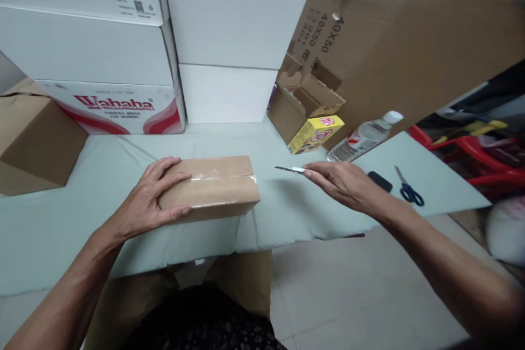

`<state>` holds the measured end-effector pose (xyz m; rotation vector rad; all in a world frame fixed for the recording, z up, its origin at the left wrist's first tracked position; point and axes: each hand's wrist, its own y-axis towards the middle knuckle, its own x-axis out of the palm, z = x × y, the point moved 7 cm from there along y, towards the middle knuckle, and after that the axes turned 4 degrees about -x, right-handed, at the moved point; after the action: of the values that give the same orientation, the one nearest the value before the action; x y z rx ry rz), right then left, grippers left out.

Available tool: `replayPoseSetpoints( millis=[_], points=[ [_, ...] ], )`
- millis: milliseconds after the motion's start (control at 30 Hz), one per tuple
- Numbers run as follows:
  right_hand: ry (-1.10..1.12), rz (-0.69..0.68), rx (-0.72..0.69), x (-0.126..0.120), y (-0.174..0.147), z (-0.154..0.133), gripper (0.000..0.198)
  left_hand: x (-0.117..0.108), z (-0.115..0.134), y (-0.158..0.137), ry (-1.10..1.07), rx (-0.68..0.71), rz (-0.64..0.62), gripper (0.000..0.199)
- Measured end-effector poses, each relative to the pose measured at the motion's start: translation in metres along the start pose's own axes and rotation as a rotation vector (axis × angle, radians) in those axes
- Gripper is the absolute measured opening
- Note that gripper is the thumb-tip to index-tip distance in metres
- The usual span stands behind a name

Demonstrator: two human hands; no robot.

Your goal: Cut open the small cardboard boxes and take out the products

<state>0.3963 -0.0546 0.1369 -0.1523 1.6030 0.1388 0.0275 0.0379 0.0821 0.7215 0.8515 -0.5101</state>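
Observation:
A small brown cardboard box (213, 186), with clear tape along its top seam, lies on the pale green cloth in front of me. My left hand (162, 197) grips the box's left end, fingers over the top and thumb along the near side. To the right of the box and apart from it, my right hand (334, 183) is closed around a utility knife (290, 169). The knife's thin dark blade points left toward the box; most of its handle is hidden in my fingers.
Behind stand white cartons (221, 93) and a Wahaha water carton (118, 106). An opened brown box (295, 109), a yellow packet (315, 134), a plastic bottle (365, 136), a black object (379, 181) and scissors (408, 188) are on the right. Another brown box (36, 142) is at left.

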Motion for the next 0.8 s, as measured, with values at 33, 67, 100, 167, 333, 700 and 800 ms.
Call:
replayPoseSetpoints(
  millis=[33,67,100,167,333,700,800],
  points=[
    [0.061,0.010,0.100,0.011,-0.008,0.012,0.041,0.000,0.000,0.000,0.005,0.007,0.005,0.055],
    [0.107,0.021,0.203,0.023,-0.017,0.023,0.039,0.001,-0.001,-0.001,0.012,0.016,0.008,0.055],
    [0.138,0.035,0.301,0.035,-0.025,0.034,0.036,0.001,-0.001,-0.001,0.020,0.024,0.010,0.055],
    [0.178,0.075,0.476,0.059,-0.038,0.052,0.032,0.003,-0.002,-0.002,0.037,0.041,0.011,0.055],
    [0.165,0.118,0.691,0.104,-0.041,0.062,0.029,0.000,0.003,-0.005,0.092,0.062,0.057,0.056],
    [0.214,0.102,0.643,0.142,0.006,0.003,0.027,-0.026,0.016,-0.057,0.102,-0.305,0.554,0.037],
    [0.258,0.149,0.577,0.127,0.009,-0.003,0.031,-0.023,0.012,-0.063,0.049,-0.357,0.555,0.031]
  ],
)
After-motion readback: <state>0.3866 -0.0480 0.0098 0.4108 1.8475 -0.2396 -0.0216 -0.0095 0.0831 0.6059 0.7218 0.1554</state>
